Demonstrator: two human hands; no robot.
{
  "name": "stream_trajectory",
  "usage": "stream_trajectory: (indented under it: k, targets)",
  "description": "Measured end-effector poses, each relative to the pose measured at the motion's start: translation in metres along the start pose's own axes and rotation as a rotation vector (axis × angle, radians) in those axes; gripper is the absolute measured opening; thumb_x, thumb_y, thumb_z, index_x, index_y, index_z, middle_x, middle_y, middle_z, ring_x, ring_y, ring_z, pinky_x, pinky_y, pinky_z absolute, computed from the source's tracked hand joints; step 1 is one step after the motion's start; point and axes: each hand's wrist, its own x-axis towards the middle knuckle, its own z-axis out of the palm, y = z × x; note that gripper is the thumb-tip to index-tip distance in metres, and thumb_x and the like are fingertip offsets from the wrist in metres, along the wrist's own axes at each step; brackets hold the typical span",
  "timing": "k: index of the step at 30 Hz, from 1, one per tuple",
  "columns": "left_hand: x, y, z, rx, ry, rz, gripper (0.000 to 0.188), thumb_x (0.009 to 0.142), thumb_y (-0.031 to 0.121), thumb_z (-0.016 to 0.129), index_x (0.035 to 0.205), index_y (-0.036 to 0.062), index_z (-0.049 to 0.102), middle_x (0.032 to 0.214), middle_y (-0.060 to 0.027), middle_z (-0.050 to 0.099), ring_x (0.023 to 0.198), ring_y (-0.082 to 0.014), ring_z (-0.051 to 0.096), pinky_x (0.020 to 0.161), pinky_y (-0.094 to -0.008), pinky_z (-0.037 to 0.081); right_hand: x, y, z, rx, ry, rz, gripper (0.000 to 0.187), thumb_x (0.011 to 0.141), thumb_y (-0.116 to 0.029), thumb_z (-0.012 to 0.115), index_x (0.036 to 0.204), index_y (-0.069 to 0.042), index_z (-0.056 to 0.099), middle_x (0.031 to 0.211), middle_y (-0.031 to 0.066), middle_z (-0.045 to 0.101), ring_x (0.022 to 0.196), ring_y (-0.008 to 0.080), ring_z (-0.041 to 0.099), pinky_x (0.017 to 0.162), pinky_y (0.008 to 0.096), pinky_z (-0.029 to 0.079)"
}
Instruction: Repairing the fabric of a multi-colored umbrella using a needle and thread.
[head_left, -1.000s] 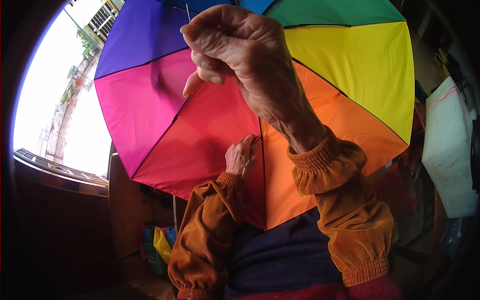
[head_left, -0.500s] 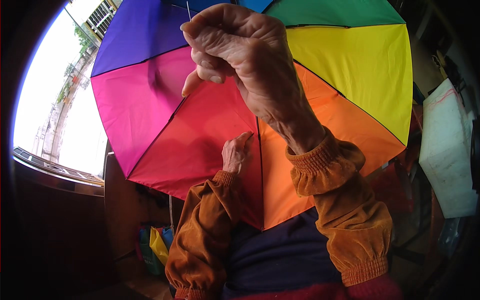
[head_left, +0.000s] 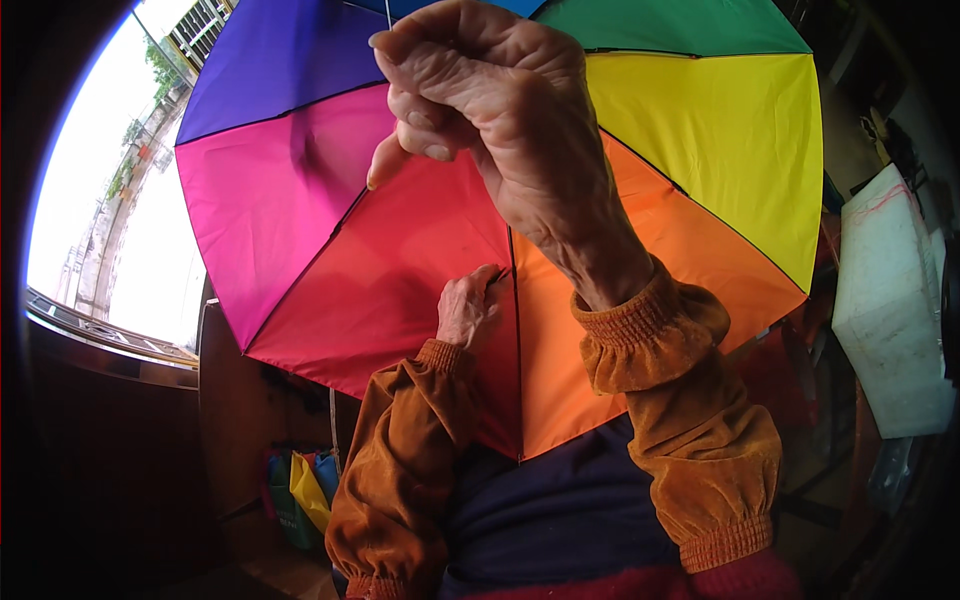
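Sewing by hand on an open rainbow-panelled fabric umbrella canopy (head_left: 400, 230), judging by the pose: stitching along the dark seam (head_left: 513, 330) between the red and orange panels. Canopy filling the middle of the view, propped over the lap, purple, magenta, red, orange, yellow and green wedges fanning out from a hub near the top edge.

Right hand (head_left: 490, 110) raised high in front of the canopy's upper panels, fingers curled tight toward the palm with the thumb tip pressed against them, apparently pinching a needle or the end of a thread; the thread itself too fine to make out for sure. Left hand (head_left: 468, 308) lying low on the canopy, just beside the red-orange seam, fingertips pinching the cloth at the seam line and holding it taut.

Step in hand, as a judgement: pulling a stitch through to full length. Next move likely calling for bringing the right hand back down to the seam beside the left hand, with the cloth kept tensioned there.

Canopy cloth smooth, thin, slightly glossy, stretched into flat triangular wedges edged with dark piping. Rust-orange velvet sleeves (head_left: 690, 440) soft and napped, gathered at elasticated cuffs. Left of the canopy, a bright window (head_left: 110, 210) with a dark frame; right of it, a white blocky box (head_left: 885, 300); below its left edge, folded yellow and blue fabric pieces (head_left: 305, 490).
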Motion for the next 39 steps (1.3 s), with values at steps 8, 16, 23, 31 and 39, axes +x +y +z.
stream_trajectory:
  k: [8,16,23,31,39]
  targets:
    - [0.000,0.008,-0.005,0.051,-0.078,-0.042,0.020,0.077,0.020,0.055,0.089,0.0052,0.061,0.069,-0.0164,0.059,0.067,-0.0352,0.058,0.059,-0.0419,0.043,-0.004,-0.004,0.006,0.037,0.048,-0.051,0.007,0.082,0.003,0.052,0.080,0.008,0.056,0.056,0.0052,0.049,0.044,0.0071,0.044,0.047,0.0300,0.053]
    - [0.000,0.016,-0.002,0.120,-0.055,-0.015,0.017,0.079,0.016,0.054,0.089,0.0051,0.062,0.069,-0.0173,0.060,0.068,-0.0359,0.058,0.060,-0.0428,0.043,-0.006,-0.007,0.008,0.034,0.045,-0.057,0.006,0.081,0.004,0.051,0.080,0.008,0.056,0.058,0.0054,0.050,0.044,0.0069,0.044,0.047,0.0298,0.053]
    - [0.000,0.020,-0.008,-0.008,0.084,-0.066,0.016,0.078,0.013,0.055,0.088,0.0022,0.063,0.075,-0.0200,0.061,0.070,-0.0372,0.059,0.064,-0.0425,0.046,-0.006,-0.005,0.009,0.076,0.046,-0.044,0.007,0.081,0.003,0.053,0.079,0.009,0.055,0.058,0.0066,0.050,0.044,0.0079,0.045,0.046,0.0306,0.053]
    - [-0.001,0.019,-0.009,0.039,-0.048,-0.038,0.019,0.079,0.019,0.054,0.087,0.0024,0.061,0.071,-0.0201,0.059,0.069,-0.0378,0.058,0.062,-0.0438,0.044,-0.008,-0.010,0.000,0.102,-0.068,0.061,0.010,0.089,-0.007,0.051,0.087,0.001,0.057,0.062,0.0018,0.051,0.049,0.0055,0.041,0.053,0.0258,0.050]
    - [-0.002,0.013,-0.009,0.003,-0.085,-0.039,0.020,0.079,0.021,0.055,0.086,0.0026,0.060,0.070,-0.0205,0.058,0.069,-0.0385,0.057,0.061,-0.0441,0.043,-0.009,-0.014,0.003,0.110,-0.029,0.049,0.011,0.088,-0.007,0.052,0.085,0.002,0.057,0.061,0.0026,0.051,0.048,0.0061,0.042,0.053,0.0273,0.051]
